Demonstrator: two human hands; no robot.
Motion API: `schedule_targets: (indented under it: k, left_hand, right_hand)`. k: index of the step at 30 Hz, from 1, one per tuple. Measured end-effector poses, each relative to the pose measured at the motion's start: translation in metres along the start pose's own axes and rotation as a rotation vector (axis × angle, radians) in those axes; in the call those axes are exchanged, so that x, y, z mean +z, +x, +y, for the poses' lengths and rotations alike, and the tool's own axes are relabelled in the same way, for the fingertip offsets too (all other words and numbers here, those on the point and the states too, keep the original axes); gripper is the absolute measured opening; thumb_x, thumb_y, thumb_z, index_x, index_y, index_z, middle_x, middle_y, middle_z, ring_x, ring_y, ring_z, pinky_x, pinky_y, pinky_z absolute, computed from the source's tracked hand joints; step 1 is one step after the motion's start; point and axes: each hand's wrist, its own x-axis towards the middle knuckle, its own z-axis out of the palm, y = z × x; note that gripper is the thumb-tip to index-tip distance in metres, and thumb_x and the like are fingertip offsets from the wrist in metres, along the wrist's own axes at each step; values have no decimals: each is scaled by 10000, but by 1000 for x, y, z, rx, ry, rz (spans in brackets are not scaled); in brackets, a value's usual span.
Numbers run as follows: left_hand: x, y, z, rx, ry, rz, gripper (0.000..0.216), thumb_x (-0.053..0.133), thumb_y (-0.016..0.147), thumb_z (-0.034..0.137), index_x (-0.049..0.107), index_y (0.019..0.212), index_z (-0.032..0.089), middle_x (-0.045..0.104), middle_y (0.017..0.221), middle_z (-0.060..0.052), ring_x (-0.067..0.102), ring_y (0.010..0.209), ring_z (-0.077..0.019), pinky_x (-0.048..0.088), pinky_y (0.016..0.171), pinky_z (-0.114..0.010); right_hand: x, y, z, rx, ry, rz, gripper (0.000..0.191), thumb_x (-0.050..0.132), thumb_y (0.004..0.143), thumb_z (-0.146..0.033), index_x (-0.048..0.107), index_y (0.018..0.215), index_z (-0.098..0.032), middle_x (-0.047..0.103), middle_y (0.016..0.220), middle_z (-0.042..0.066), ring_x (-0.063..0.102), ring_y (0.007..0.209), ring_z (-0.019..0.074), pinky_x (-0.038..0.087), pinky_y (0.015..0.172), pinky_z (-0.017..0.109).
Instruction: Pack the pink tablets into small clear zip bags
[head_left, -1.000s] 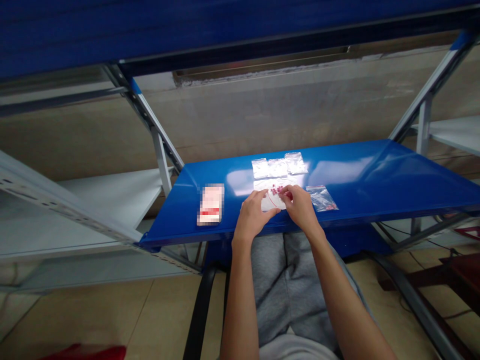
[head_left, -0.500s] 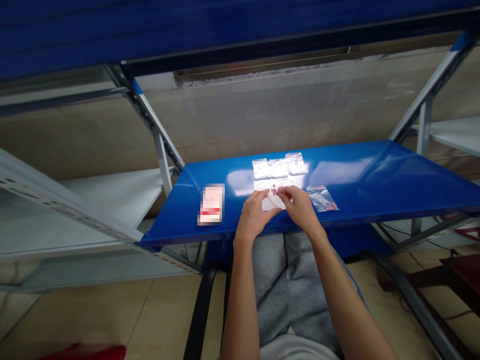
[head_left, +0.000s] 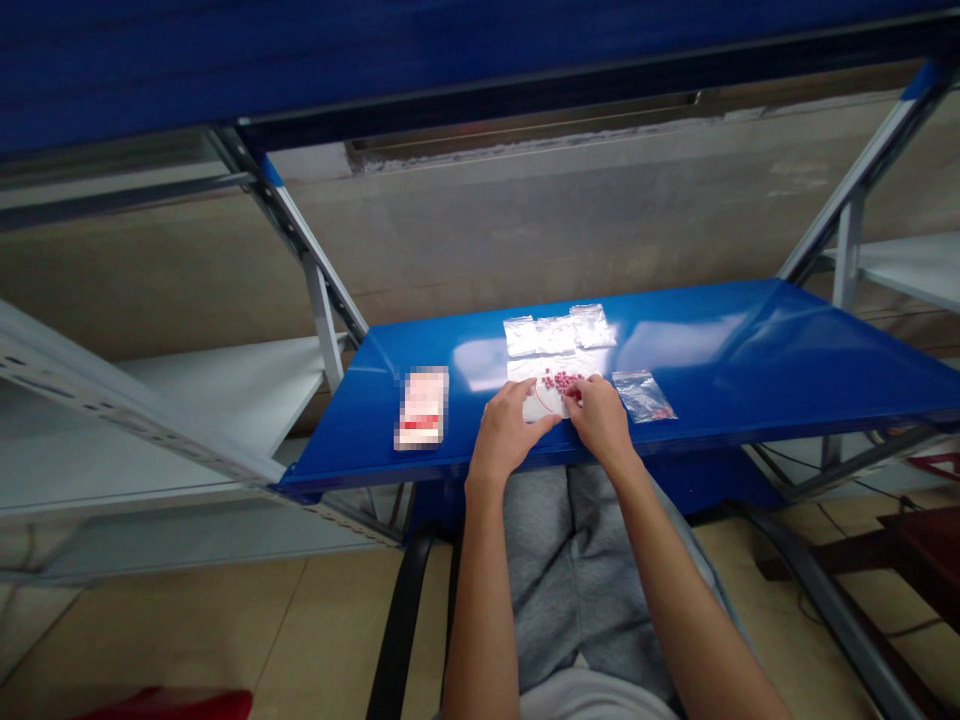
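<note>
Small red beads [head_left: 559,381] lie in a loose cluster on a white sheet [head_left: 527,369] near the table's front edge. A thin red string [head_left: 541,401] curves across the sheet between the fingertips and thumb of my left hand [head_left: 510,425]. That hand rests at the sheet's left side, thumb and fingers apart. My right hand [head_left: 602,412] is at the near right edge of the bead cluster, thumb and fingertips pressed together. Anything between those fingertips is too small to make out.
Behind the sheet lie clear zip bags [head_left: 555,335]. Right of my hand is another zip bag [head_left: 643,396] with something red inside. A blurred-out pale object [head_left: 422,405] lies left on the blue table [head_left: 750,370]. A blue shelf [head_left: 480,60] hangs overhead.
My right hand has shifted slightly right and toward me, leaving more of the red beads uncovered. My left hand has stayed nearly still.
</note>
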Motion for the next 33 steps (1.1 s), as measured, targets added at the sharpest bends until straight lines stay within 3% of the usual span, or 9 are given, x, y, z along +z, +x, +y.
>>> schedule_targets:
  k: [6,9,13,17,21,33]
  left_hand:
    - [-1,0,0,24,-6,-2,549,866,786,266,669,1285,151,726,1204,-124,698,1121,-283,550,998,-421]
    - [0,0,0,31,-23,-16,545,862,788,253,669,1290,162,727,1214,-121,699,1125,-283,549,994,-421]
    - [-1,1,1,53,-51,-12,496,833,808,213,672,1276,170,725,1239,-114,693,1156,-270,539,1021,-406]
    - [-2,0,1,43,-45,-6,523,857,786,234,672,1272,184,728,1227,-105,693,1148,-267,543,1016,-403]
    - [-2,0,0,25,-44,0,544,871,774,237,668,1274,172,727,1228,-109,689,1151,-267,540,1038,-415]
    - [-3,-1,0,22,-31,1,531,864,787,259,668,1272,166,728,1217,-112,695,1140,-267,544,1042,-418]
  right_hand:
    - [-11,5,0,-89,319,-2,101,664,887,-199,758,872,-166,723,853,68,631,776,196,437,759,310]
    - [-17,4,-8,-133,482,-46,109,668,882,-224,767,877,-179,746,845,54,649,778,193,448,748,307]
    - [-20,1,-17,-221,519,-113,174,617,897,-205,770,815,-193,742,842,53,650,810,198,445,758,312]
    - [-16,2,-10,-163,450,-35,184,602,907,-204,785,904,-185,739,868,65,651,811,204,451,765,314]
    - [-9,4,4,-59,213,51,219,585,901,-154,791,976,-156,700,889,94,634,813,212,445,802,324]
    - [-1,-3,-5,28,-57,-21,213,588,959,-219,779,1052,-209,659,1039,110,594,1017,254,409,753,302]
